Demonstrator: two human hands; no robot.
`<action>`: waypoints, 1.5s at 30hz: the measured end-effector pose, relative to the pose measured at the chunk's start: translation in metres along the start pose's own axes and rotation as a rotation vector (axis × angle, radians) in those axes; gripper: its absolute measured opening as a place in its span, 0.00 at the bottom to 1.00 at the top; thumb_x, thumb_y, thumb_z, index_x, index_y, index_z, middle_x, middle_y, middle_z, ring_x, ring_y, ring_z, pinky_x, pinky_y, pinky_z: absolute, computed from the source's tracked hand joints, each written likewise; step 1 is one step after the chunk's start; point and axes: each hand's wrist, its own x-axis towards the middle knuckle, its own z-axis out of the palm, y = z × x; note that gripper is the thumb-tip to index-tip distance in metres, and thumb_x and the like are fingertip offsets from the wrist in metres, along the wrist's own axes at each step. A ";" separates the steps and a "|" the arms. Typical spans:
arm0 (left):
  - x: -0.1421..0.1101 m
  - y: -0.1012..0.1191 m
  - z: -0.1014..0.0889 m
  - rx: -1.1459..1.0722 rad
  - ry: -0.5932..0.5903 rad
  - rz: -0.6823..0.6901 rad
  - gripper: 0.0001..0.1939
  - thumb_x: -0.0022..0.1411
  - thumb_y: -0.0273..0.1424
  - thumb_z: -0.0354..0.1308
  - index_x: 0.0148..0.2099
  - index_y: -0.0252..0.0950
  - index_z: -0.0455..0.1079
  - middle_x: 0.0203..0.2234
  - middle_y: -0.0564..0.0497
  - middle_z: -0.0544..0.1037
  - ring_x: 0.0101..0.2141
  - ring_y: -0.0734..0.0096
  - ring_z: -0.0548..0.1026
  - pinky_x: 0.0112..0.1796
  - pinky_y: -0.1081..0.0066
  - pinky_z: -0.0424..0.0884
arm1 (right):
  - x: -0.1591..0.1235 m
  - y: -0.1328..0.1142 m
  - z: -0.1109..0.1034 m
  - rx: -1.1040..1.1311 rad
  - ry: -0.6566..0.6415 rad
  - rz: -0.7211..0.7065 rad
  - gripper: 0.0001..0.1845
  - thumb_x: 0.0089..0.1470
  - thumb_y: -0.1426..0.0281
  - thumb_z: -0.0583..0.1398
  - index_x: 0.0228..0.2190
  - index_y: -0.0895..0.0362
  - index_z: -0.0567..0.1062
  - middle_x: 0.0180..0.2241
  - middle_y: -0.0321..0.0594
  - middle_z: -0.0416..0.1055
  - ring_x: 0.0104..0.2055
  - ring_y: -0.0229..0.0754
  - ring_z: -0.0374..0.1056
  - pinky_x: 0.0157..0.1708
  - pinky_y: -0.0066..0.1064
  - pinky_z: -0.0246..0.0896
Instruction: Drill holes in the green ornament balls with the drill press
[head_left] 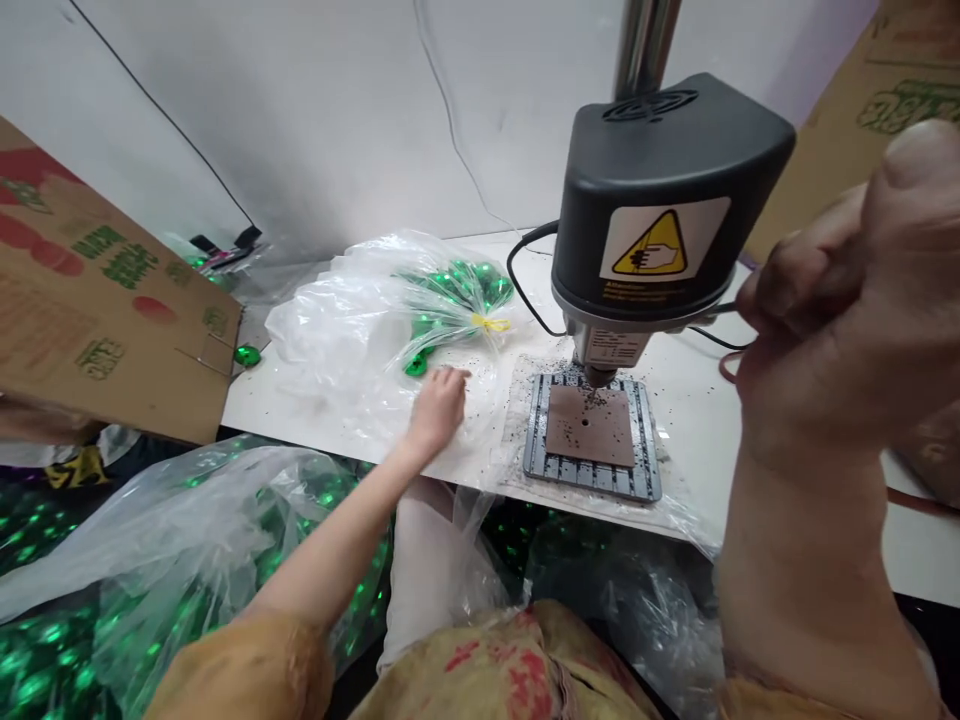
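Observation:
My left hand (437, 405) reaches onto the white table (315, 410), fingers spread, on the clear plastic bag (352, 320) beside a shiny green bead (415, 364). More green beads (465, 285) lie in the bag, tied with a yellow strip. My right hand (847, 320) is raised close to the camera, fist closed around the thin lever (726, 310) of the black bench drill (660, 200). The drill bit points down at a brown board (590, 425) on the slotted grey base (592, 470). No bead lies under the bit.
A printed cardboard box (97, 300) stands at the left, another cardboard box (892, 90) at the right. A loose green bead (247, 355) lies near the left box. Large plastic bags of green beads (150, 560) sit below the table. A black cable (525, 290) runs behind the drill.

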 end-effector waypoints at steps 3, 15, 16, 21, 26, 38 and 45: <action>0.055 -0.029 -0.008 0.318 -0.232 -0.236 0.20 0.63 0.21 0.44 0.52 0.29 0.71 0.49 0.29 0.72 0.53 0.40 0.68 0.49 0.49 0.64 | 0.001 0.005 0.003 0.043 0.094 -0.016 0.22 0.50 0.66 0.64 0.14 0.54 0.59 0.13 0.29 0.50 0.16 0.30 0.49 0.18 0.33 0.38; 0.067 -0.064 -0.007 0.369 -0.321 -0.267 0.16 0.60 0.27 0.53 0.49 0.28 0.73 0.54 0.25 0.66 0.53 0.35 0.67 0.50 0.46 0.60 | 0.000 0.003 0.006 0.024 0.060 -0.195 0.23 0.54 0.71 0.60 0.14 0.55 0.56 0.12 0.30 0.53 0.14 0.28 0.47 0.16 0.31 0.40; 0.066 -0.063 -0.011 0.366 -0.322 -0.265 0.16 0.60 0.27 0.54 0.49 0.29 0.73 0.53 0.27 0.66 0.52 0.37 0.68 0.49 0.48 0.61 | -0.001 0.002 0.005 0.018 0.060 -0.200 0.23 0.54 0.71 0.60 0.14 0.55 0.56 0.12 0.30 0.53 0.14 0.28 0.47 0.16 0.31 0.40; 0.055 -0.033 -0.021 -0.290 -0.210 -0.194 0.20 0.61 0.38 0.58 0.54 0.37 0.70 0.44 0.42 0.74 0.42 0.55 0.75 0.44 0.60 0.71 | -0.003 -0.002 0.007 -0.048 0.051 -0.212 0.21 0.55 0.72 0.58 0.15 0.56 0.56 0.12 0.30 0.53 0.14 0.30 0.50 0.16 0.31 0.41; 0.034 0.033 -0.004 -1.494 -0.331 -0.296 0.26 0.60 0.46 0.62 0.56 0.39 0.68 0.44 0.45 0.76 0.41 0.62 0.77 0.42 0.59 0.77 | -0.002 0.000 0.006 0.001 0.047 -0.250 0.21 0.55 0.73 0.58 0.16 0.56 0.55 0.11 0.29 0.51 0.13 0.29 0.49 0.15 0.29 0.40; 0.022 0.092 0.044 -1.396 -0.152 -0.160 0.28 0.54 0.45 0.68 0.53 0.37 0.69 0.40 0.48 0.78 0.41 0.67 0.75 0.45 0.66 0.69 | -0.002 0.004 0.002 -0.026 0.030 -0.249 0.24 0.55 0.72 0.59 0.14 0.57 0.54 0.12 0.29 0.51 0.14 0.28 0.48 0.16 0.28 0.42; 0.019 0.106 0.050 -1.164 -0.133 -0.048 0.25 0.55 0.43 0.68 0.52 0.38 0.71 0.43 0.47 0.78 0.44 0.61 0.74 0.46 0.62 0.69 | -0.003 0.005 0.005 -0.055 0.026 -0.276 0.25 0.56 0.71 0.58 0.16 0.56 0.51 0.13 0.29 0.49 0.14 0.28 0.48 0.16 0.28 0.41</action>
